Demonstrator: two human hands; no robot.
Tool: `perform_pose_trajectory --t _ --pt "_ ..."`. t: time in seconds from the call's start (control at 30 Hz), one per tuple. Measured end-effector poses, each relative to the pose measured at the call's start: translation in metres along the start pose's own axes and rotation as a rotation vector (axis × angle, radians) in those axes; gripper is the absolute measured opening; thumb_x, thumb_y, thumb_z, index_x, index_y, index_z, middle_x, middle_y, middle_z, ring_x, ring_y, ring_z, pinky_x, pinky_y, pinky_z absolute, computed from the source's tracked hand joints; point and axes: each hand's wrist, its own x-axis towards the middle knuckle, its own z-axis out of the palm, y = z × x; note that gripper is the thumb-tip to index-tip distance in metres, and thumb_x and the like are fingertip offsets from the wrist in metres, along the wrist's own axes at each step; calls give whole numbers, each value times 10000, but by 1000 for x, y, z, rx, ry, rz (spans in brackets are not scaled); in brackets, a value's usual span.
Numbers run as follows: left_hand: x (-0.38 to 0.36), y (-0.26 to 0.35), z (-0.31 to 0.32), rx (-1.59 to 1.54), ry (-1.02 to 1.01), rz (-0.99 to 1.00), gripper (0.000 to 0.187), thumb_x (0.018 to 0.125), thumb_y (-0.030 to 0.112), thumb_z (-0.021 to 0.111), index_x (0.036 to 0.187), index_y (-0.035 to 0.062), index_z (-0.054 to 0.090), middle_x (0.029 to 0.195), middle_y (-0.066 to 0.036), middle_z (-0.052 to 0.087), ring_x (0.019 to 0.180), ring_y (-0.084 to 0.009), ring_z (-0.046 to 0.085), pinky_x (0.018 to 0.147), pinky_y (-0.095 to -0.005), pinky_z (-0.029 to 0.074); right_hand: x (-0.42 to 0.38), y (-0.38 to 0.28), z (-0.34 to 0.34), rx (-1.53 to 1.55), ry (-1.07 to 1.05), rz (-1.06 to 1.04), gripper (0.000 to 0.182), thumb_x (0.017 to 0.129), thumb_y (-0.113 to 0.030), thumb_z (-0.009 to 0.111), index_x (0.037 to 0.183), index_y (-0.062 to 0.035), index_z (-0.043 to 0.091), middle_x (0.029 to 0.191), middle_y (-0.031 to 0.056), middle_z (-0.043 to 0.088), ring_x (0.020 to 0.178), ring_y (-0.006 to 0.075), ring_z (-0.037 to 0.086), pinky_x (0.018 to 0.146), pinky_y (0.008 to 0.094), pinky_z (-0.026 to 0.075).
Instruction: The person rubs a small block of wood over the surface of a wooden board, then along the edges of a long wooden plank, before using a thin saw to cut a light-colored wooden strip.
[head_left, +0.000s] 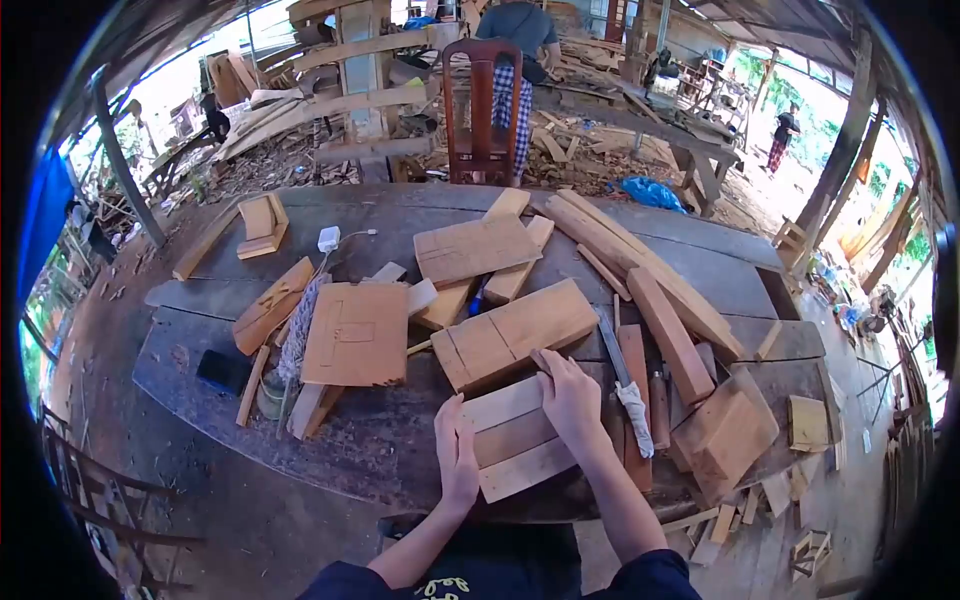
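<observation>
Between my two hands are wooden slats (515, 440) lying side by side, pale ones on the outside and a browner one in the middle. My left hand (459, 455) presses against their left edge with its fingers together. On the opposite edge, toward the upper right corner, my right hand (572, 398) is closed over the wood. Just beyond them lies a thick wooden block (515, 335) with a dark line across it. A long blade with a cloth-wrapped handle (633, 415) rests to the right of my right hand.
Wooden pieces cover much of the dark table (380, 450), including a squarish board with pencil marks (355, 335) and long beams (650, 270). A black phone (223, 372) lies at left. Beyond the table stand a tall-backed chair (483, 110) and a person (518, 40).
</observation>
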Motion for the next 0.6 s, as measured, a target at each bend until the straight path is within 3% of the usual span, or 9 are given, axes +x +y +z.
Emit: perform_pose_trajectory --t 0.07,0.13,0.33,0.6 --pt "1 0 0 -3 -7 1 432 1016 123 421 1417 -32 454 1462 -149 446 1389 -262 388 1185 -352 248 3 2 1 -6 14 25 315 900 -100 625 1213 -113 654 1137 126 706 1031 371 674 849 448 561" --pt "1 1 0 3 -3 16 427 1020 129 425 1414 -31 456 1456 -151 451 1388 -263 390 1184 -351 250 3 7 3 -25 -68 9 297 924 -101 594 1218 -96 634 1204 131 683 1137 351 643 1016 427 505" --pt "1 0 1 63 -1 29 398 1020 72 417 1402 -25 464 1452 -148 462 1378 -268 408 1178 -360 268 -6 5 9 -98 -66 -129 386 855 -11 581 1231 -79 635 1216 154 680 1191 328 624 1020 417 504" --pt "1 6 1 112 17 94 379 1024 32 422 1397 -9 471 1430 -151 492 1350 -281 447 1161 -371 304 -8 1 4 -143 -193 -153 482 789 19 582 1264 -50 627 1294 163 644 1294 310 560 1014 395 509"
